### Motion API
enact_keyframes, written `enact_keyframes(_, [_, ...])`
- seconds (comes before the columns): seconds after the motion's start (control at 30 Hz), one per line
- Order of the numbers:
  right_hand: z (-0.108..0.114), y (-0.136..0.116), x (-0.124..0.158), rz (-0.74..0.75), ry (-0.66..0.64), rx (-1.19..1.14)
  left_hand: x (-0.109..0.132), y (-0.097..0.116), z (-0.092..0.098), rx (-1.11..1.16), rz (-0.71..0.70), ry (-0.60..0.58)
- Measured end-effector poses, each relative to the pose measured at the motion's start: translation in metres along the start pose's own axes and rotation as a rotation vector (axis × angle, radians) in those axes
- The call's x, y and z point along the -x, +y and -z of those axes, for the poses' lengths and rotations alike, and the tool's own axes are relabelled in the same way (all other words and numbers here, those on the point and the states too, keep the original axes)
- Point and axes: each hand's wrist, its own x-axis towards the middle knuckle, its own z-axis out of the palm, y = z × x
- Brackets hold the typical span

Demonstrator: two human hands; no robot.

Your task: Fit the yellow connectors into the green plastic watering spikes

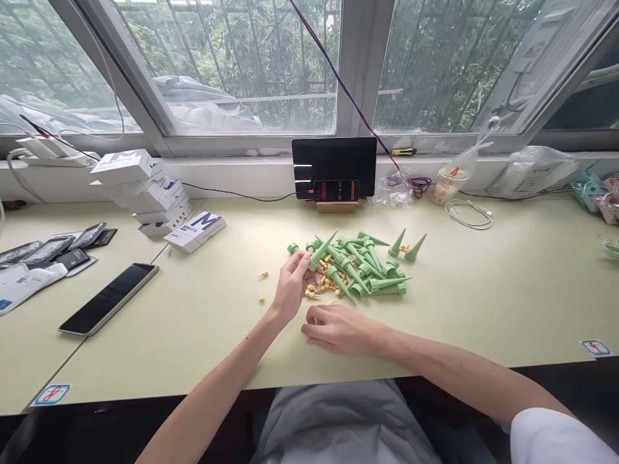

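Observation:
A heap of green cone-shaped spikes point(367, 270) lies on the pale green table point(483, 303), with several small yellow parts point(315, 291) mixed in at its left edge. My left hand point(291, 283) is closed round one green spike point(321, 252), holding it tilted up to the right just beside the heap. My right hand point(338, 330) rests palm down on the table in front of the heap, its fingers curled together near the yellow parts; what they pinch, if anything, is hidden.
Two stray yellow parts point(262, 274) lie left of my left hand. A dark phone point(110, 298) lies at the left, a stack of white boxes point(145, 193) behind it. A black tablet point(333, 166) with a phone stands at the window. Bags and cables lie at the back right.

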Motion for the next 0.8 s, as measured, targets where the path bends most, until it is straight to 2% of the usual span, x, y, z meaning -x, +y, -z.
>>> enact_keyframes(0.23, [0.005, 0.0, -0.004, -0.034, -0.003, 0.075, -0.001, -0.002, 0.001, 0.003, -0.006, 0.004])
enact_keyframes(0.4, [0.008, 0.003, -0.002, -0.11, -0.009, 0.084, -0.001, -0.002, 0.001, -0.002, -0.01, 0.014])
enact_keyframes(0.67, [0.006, 0.011, 0.0, -0.188, 0.061, 0.075, -0.002, -0.002, 0.002, -0.007, -0.006, 0.015])
enact_keyframes(0.8, [0.005, 0.013, 0.0, -0.191, 0.047, 0.058, -0.002, -0.002, 0.003, 0.0, -0.017, 0.009])
